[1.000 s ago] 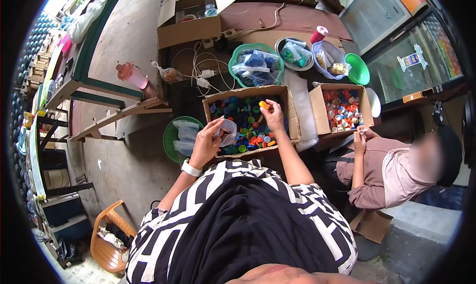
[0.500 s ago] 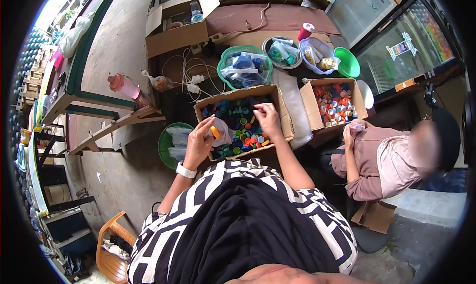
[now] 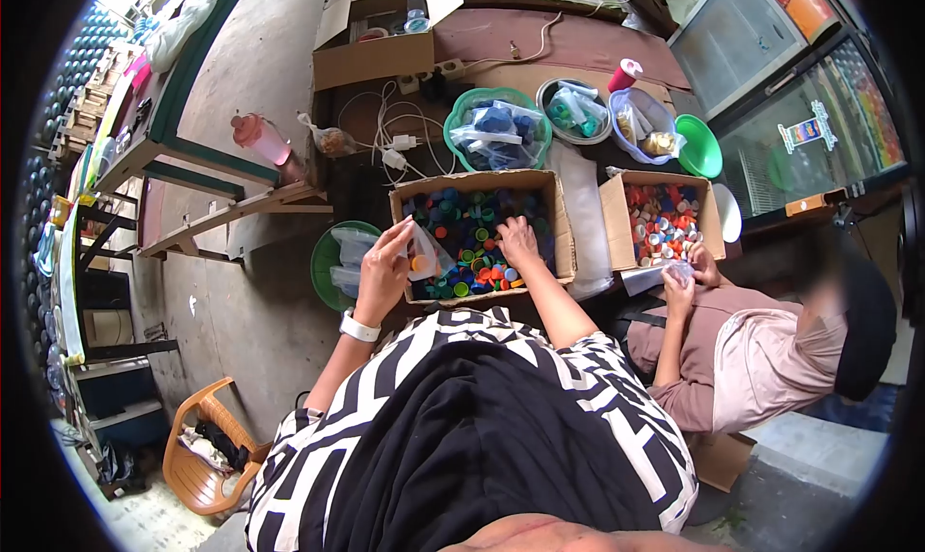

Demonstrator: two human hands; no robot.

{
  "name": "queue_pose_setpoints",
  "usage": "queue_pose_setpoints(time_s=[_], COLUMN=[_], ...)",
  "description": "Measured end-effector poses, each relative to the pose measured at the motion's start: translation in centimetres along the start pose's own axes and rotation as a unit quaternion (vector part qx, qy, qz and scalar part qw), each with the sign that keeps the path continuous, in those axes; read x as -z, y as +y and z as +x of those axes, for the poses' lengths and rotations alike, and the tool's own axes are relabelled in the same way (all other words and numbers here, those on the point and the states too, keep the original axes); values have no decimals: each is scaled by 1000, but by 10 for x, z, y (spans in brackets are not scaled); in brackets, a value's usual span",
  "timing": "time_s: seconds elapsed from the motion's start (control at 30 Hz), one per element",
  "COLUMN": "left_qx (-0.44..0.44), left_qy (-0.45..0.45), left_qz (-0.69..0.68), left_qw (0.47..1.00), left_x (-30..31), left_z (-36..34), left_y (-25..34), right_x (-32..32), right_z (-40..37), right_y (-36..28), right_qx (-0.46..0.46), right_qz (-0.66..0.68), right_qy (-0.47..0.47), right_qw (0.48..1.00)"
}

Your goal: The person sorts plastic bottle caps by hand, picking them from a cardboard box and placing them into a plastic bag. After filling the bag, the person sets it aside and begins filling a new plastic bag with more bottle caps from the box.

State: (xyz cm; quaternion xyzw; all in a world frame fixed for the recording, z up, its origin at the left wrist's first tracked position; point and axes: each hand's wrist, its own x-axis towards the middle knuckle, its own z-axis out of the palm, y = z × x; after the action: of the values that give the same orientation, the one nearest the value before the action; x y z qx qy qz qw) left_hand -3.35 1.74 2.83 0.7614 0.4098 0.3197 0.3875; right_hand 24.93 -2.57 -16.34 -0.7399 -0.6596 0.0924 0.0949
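Note:
My left hand [image 3: 385, 263], with a white band on the wrist, pinches a clear plastic bag [image 3: 431, 253] over the left side of a large cardboard box [image 3: 566, 253]. An orange cap [image 3: 420, 263] shows in the bag. The box holds many loose bottle caps [image 3: 472, 258] in blue, green, orange and other colours. My right hand [image 3: 518, 242] reaches down into the caps near the box's middle, its fingertips partly hidden among them. Whether it grips a cap cannot be made out.
A co-worker [image 3: 761, 350] at the right holds a small clear bag beside a smaller box [image 3: 617, 224] of caps. Behind stand a green basin [image 3: 461, 157] and a purple basin [image 3: 665, 128] with bags. A green tub [image 3: 323, 268] is at the left.
My right hand has lowered into the caps. The orange cap that was at my left fingertips is now inside the bag. The view has shifted slightly.

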Motion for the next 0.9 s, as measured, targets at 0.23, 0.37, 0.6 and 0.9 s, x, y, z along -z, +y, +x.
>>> queue_pose_setpoints(time_s=[0.23,0.37,0.6,0.9], left_qx=[22,56,29,18], left_qy=[5,0,-13,-23], left_qz=[-6,-17,-19,-24], left_qw=[1000,998,999,999], left_x=[-10,-17,-36,-43], left_z=[-15,-14,6,2], left_y=[2,10,28,37], right_x=[22,53,178,179], right_z=[7,7,-16,-21], right_y=[17,17,-84,-57], right_qx=[-58,-65,158,135], right_qz=[190,465,521,423], right_qy=[-28,16,83,51], right_qw=[980,883,835,894])
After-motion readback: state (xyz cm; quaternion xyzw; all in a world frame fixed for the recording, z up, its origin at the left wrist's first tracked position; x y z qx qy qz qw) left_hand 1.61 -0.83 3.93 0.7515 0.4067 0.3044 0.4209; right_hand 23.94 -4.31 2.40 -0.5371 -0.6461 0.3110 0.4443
